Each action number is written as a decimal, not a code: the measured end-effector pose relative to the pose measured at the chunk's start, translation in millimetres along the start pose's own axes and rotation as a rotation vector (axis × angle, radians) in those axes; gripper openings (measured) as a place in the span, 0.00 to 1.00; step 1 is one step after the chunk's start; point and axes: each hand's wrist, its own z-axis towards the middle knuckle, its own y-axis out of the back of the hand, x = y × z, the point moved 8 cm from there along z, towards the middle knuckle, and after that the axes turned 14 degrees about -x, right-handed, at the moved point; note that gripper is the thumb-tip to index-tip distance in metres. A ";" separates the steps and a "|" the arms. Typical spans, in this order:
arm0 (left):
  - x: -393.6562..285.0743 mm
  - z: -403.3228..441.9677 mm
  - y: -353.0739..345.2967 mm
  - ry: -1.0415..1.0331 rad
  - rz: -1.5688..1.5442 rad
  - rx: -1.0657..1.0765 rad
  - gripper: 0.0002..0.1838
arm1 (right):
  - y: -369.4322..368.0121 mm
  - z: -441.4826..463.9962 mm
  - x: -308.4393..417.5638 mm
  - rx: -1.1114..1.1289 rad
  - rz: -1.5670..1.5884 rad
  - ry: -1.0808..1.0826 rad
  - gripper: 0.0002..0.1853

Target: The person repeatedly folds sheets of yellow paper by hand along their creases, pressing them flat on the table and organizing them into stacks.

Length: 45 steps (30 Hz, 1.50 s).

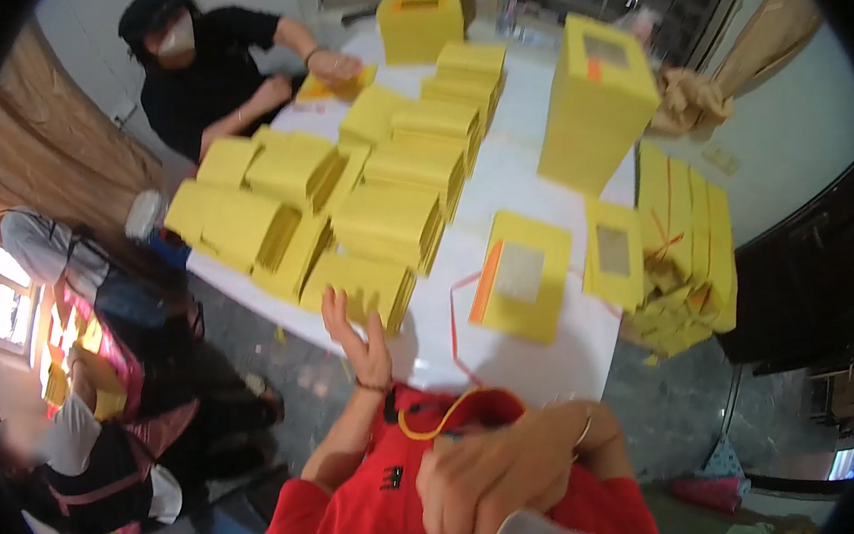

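My left hand (358,345) is raised with its fingers apart and holds nothing, by the nearest stack of folded yellow paper (358,284). Close to the camera, in front of my red shirt, my right hand (503,472) is curled closed; what it grips, if anything, is hidden. An orange-yellow cord (415,431) loops out beside it. On the white table (547,383) ahead lies a flat yellow paper piece with a clear window (521,278) and an orange strip. A thin red ribbon (453,335) runs from near that piece toward me.
Several stacks of yellow folded paper (388,215) cover the table's left and middle. A tall yellow box (595,113) stands at right, beside bundled yellow pieces (690,236). A masked person (207,78) handles yellow paper at the far left. Other people (76,265) work farther left.
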 end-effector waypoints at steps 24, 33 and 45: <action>19.9 -107.4 -186.1 0.461 -0.200 0.889 0.34 | 246.6 -356.0 -9.6 -1.907 -0.920 -0.521 0.26; 33.7 -113.6 -192.2 0.585 -0.181 0.831 0.30 | 267.6 -345.4 -30.9 -1.733 -1.013 -0.574 0.31; -1.3 -84.4 -171.7 -0.174 -0.016 0.851 0.21 | 245.1 -290.4 -13.2 -0.979 -2.042 -0.631 0.23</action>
